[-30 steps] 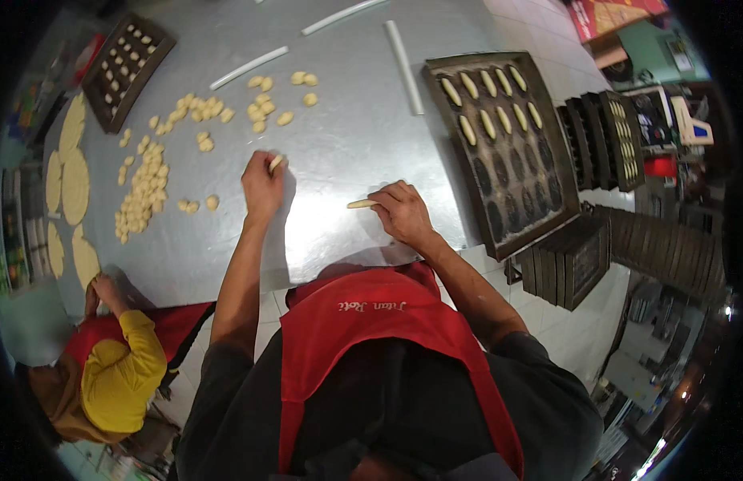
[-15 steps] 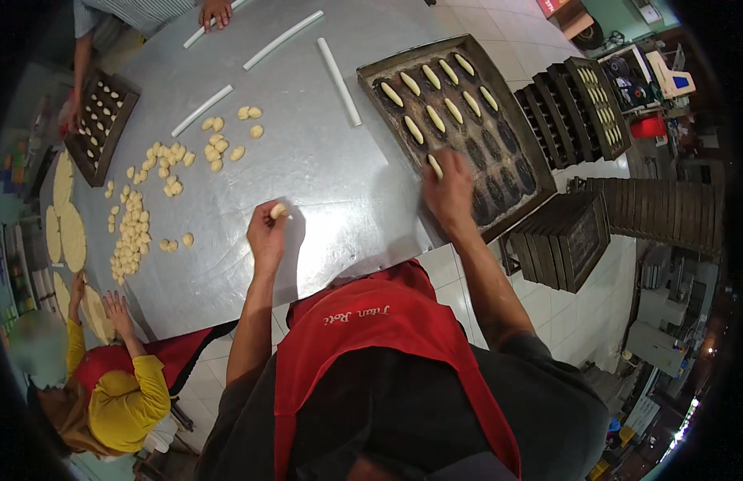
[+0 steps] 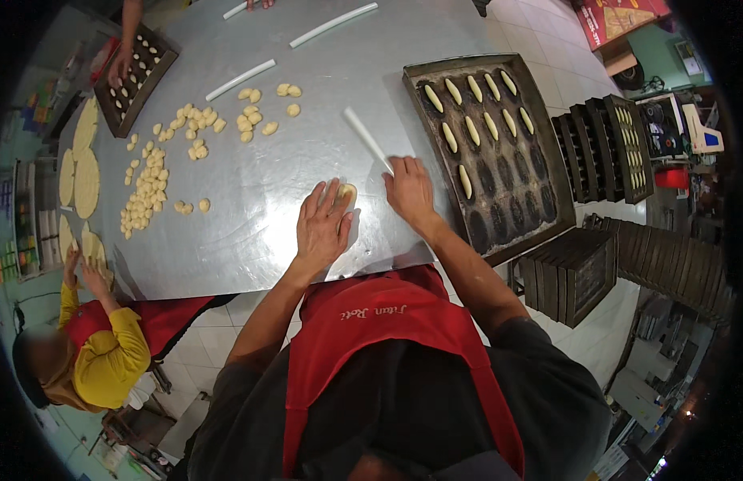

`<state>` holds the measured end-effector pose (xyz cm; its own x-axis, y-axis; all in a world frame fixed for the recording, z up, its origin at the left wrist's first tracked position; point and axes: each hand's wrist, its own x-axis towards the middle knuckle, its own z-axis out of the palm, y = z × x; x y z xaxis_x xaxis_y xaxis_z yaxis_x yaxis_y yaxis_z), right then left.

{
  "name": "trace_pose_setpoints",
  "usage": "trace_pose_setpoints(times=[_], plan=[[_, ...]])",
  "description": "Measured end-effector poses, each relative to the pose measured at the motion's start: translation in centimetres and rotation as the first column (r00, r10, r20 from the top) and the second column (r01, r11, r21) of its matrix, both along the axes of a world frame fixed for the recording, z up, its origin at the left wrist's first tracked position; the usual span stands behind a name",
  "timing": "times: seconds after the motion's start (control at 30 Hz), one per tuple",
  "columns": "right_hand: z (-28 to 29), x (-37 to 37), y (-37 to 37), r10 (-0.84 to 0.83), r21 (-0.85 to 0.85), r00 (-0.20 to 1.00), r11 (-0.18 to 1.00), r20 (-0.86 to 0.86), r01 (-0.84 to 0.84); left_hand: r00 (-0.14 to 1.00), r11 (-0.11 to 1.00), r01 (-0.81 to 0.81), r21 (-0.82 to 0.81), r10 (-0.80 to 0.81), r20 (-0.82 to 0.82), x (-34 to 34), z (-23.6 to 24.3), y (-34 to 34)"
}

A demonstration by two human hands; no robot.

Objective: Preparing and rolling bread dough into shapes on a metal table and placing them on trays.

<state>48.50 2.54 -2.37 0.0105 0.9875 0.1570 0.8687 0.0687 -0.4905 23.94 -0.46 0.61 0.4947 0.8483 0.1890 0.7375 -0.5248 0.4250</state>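
My left hand (image 3: 323, 222) lies flat with fingers stretched, its fingertips on a small dough piece (image 3: 349, 193) on the metal table (image 3: 259, 176). Part of that piece is hidden under the fingers. Just to the right, my right hand (image 3: 409, 192) is closed round the near end of a white rolling rod (image 3: 366, 138), which slants away to the far left over the table. Beside it on the right sits a dark baking tray (image 3: 461, 63) with hollows, its far rows holding long, slim dough pieces (image 3: 475, 89) and one more piece (image 3: 465, 182) nearer me.
Several dough balls (image 3: 149, 184) lie at left, with more white rods (image 3: 333, 26) beyond. Flat dough sheets (image 3: 87, 183) rest by a person in yellow sleeves (image 3: 119, 345). Another person's hand (image 3: 121, 67) is over a smaller tray (image 3: 168, 61). Stacked trays (image 3: 568, 268) stand at right.
My right hand has left a shaped dough piece in the tray and taken hold of the rod on the table. My left hand has moved right and flattened out over its dough piece.
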Motion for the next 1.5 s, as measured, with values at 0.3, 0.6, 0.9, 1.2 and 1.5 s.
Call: trace_pose_setpoints(times=[0.3, 0.6, 0.9, 1.2, 1.5], plan=[[-0.8, -3.0, 1.5, 0.421, 0.233, 0.902, 0.89, -0.093, -0.391, 0.967, 0.979, -0.159, 0.13, 0.181, -0.177, -0.8, -2.5, 10.4], [-2.2, -2.5, -4.4, 0.18, -0.049, 0.949, 0.979, -0.258, -0.199, 0.989, 0.999, 0.031, 0.013, -0.029, -0.142, -2.6, -2.4, 0.4], [-1.5, -5.9, -5.7, 0.307, 0.245, 0.942, 0.911, 0.137, -0.332, 0.993, 0.988, 0.065, -0.143, -0.05, 0.104, -1.6, -5.2, -1.2], [-1.2, -11.0, 3.3, 0.141, -0.134, 0.978, 0.978, -0.153, -0.162, 0.972, 0.981, 0.052, -0.189, -0.006, 0.237, -4.5, -2.2, 1.2], [0.6, -14.0, 0.6, 0.213, 0.044, 0.943, 0.972, 0.254, -0.231, 0.836, 0.85, -0.526, 0.0, 0.517, 0.183, -17.6, -5.8, 18.0]])
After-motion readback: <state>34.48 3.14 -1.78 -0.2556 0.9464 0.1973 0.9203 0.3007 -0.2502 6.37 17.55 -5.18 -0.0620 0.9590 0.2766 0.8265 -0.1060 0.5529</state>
